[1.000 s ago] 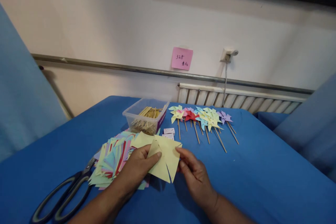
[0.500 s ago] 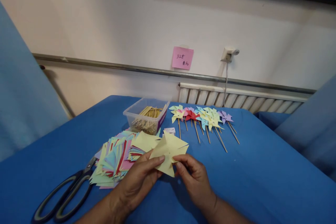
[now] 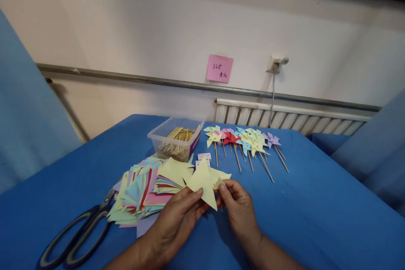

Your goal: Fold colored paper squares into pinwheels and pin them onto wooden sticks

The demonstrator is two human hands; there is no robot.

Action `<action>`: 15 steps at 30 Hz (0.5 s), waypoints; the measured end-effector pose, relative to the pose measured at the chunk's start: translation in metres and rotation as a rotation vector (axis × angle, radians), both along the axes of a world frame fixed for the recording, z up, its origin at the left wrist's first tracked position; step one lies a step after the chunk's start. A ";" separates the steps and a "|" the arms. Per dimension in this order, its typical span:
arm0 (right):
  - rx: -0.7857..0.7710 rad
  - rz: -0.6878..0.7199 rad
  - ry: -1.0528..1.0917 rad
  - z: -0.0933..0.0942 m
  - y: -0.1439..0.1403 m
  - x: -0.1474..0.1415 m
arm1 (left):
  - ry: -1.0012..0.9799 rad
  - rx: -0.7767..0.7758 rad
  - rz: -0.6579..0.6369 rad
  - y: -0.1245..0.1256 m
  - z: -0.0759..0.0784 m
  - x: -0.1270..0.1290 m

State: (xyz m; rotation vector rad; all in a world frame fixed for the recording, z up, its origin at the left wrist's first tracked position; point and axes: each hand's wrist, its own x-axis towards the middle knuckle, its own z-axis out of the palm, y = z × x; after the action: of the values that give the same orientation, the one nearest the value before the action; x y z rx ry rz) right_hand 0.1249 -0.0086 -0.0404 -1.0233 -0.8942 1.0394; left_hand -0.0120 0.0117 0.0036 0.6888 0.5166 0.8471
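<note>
A pale yellow sheet of paper (image 3: 202,181) with slits cut in from its corners is held up between both hands, over the front of the table. My left hand (image 3: 175,215) grips its left side, thumb on top and fingers underneath. My right hand (image 3: 238,209) pinches a right-hand point of the sheet, which is bent over toward the middle. Just left of the sheet lies a pile of coloured paper squares (image 3: 142,192), with more yellow paper (image 3: 175,171) on top. Big dark-handled scissors (image 3: 85,228) rest at the pile's left, their blades partly hidden by it.
Behind the pile stands a clear plastic tub (image 3: 158,135) of wooden sticks (image 3: 177,143). Two small boxes (image 3: 204,157) sit beside it. Several finished paper pinwheels (image 3: 230,138) on sticks lie at the back right of the blue-covered table (image 3: 316,202).
The yellow paper has turned and moved slightly right. My right hand has raised and bent one point inward, and my left hand has shifted right with the sheet.
</note>
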 end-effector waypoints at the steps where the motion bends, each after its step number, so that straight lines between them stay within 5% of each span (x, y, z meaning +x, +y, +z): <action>1: 0.001 0.014 -0.015 0.000 -0.001 -0.001 | 0.019 0.008 0.009 -0.001 -0.001 0.001; 8: 0.021 0.152 -0.185 0.003 -0.008 -0.003 | 0.181 0.049 0.109 0.001 0.005 0.000; 15: -0.038 0.102 -0.189 0.004 -0.008 -0.003 | 0.243 0.067 0.115 -0.001 0.002 0.002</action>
State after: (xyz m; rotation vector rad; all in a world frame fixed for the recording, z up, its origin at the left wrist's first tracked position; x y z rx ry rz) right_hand 0.1215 -0.0169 -0.0366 -1.1311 -1.0940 1.0604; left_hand -0.0104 0.0105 0.0052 0.8349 0.7548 0.8963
